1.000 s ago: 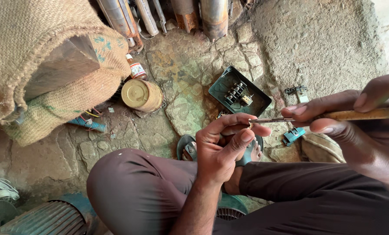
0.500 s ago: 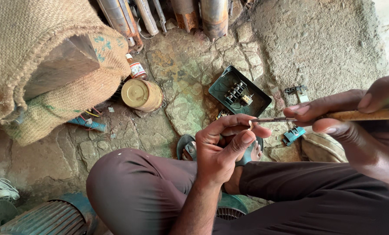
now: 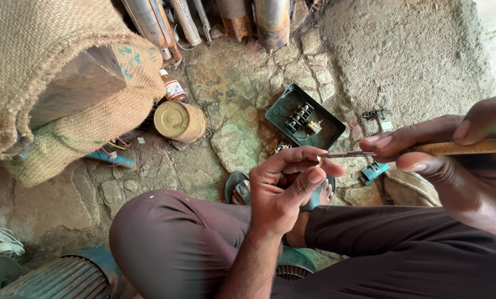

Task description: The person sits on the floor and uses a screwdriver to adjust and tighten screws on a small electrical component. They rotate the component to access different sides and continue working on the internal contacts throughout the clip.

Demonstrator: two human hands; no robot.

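Rough stone floor, cracked and dusty, seen from above past bent knees in dark trousers. Small pale part, hardly visible, pinched at the fingertips of the left hand, just above the sandalled foot. Left hand palm up, wrist rising from between the knees, fingers curled tight, thumb pressed along the forefinger. Screwdriver lying level, thin metal tip touching the pinched part, wooden handle running off to the right. Right hand coming in from the right edge, closed round that handle, thumb beneath, forefinger stretched along the top. Beyond the hands, open dark box with terminals inside; small metal bits near it. Farther left, brass-coloured tin on its side, small bottle, burlap sack. Rusty pipes along the top. Ribbed motor casing at lower left.
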